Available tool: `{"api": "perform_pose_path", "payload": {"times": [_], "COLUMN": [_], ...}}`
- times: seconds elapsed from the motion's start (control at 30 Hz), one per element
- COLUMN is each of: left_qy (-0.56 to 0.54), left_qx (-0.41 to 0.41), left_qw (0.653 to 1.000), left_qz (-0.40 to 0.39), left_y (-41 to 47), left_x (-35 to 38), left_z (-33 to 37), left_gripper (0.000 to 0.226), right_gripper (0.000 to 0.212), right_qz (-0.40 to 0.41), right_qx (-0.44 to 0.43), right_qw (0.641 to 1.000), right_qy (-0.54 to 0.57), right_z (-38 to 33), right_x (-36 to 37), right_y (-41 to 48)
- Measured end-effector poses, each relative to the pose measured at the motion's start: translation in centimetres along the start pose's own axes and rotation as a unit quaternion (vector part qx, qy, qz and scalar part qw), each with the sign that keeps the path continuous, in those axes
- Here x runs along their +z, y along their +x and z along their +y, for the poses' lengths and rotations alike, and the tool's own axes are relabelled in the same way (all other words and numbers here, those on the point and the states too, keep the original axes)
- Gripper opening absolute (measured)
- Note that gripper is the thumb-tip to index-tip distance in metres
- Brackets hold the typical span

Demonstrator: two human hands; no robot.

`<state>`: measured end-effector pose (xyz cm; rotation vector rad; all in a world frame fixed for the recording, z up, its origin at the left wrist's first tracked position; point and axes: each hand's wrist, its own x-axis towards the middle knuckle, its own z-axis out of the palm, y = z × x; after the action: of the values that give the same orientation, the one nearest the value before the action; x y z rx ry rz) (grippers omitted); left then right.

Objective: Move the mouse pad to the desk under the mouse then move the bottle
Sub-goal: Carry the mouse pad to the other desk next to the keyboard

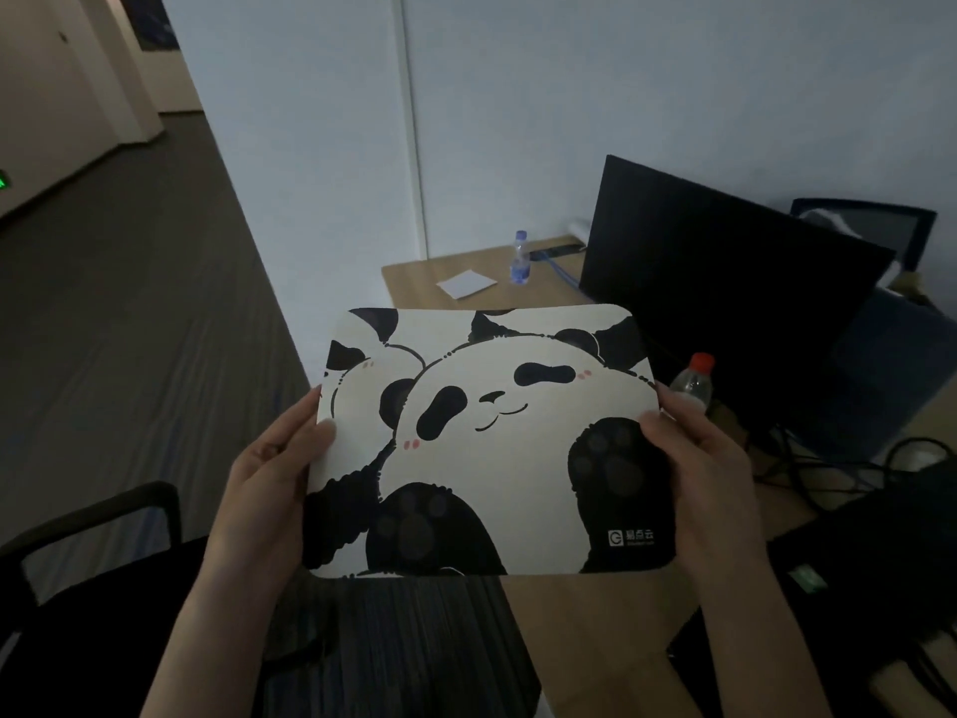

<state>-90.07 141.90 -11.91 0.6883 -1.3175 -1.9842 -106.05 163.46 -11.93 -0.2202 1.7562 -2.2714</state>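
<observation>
Got the panda mouse pad (487, 437) up in the air over the desk (611, 614) edge, my left hand (269, 474) and right hand (699, 458) pinching its sides. The red-capped bottle (693, 381) sits just behind my right hand.

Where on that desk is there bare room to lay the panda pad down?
Bare wood shows on the desk just below the pad, before the dark gear at right. Another patch lies at the far end around the white paper and blue-capped bottle. Right of the red-capped bottle, cables and monitor crowd it.
</observation>
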Motion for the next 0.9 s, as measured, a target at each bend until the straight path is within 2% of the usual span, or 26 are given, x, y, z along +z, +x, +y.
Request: {"api": "perform_pose_path", "payload": {"times": [0.23,0.47,0.7,0.9], "left_qy": [0.026,0.060,0.069,0.075], "left_qx": [-0.055,-0.115,-0.157,-0.176], "left_qw": [0.993,0.968,0.931,0.910], "left_qz": [-0.101,-0.214,-0.323,-0.367], "left_y": [14.4,25.6,30.0,30.6], "left_x": [1.3,6.4,14.0,17.6], "left_z": [-0.2,-1.4,-5.5,-9.1], "left_gripper": [0.032,0.031,0.031,0.029], "right_gripper": [0.028,0.030,0.025,0.025], "right_qz": [0.115,0.251,0.355,0.415], "right_qx": [0.005,-0.011,-0.069,-0.077], "right_qw": [0.993,0.966,0.931,0.905], "right_qy": [0.039,0.057,0.049,0.045], "right_z": [2.2,3.3,2.8,3.4], "right_x": [4.7,6.4,3.3,1.2], "right_y": [7.3,11.6,13.7,13.1]}}
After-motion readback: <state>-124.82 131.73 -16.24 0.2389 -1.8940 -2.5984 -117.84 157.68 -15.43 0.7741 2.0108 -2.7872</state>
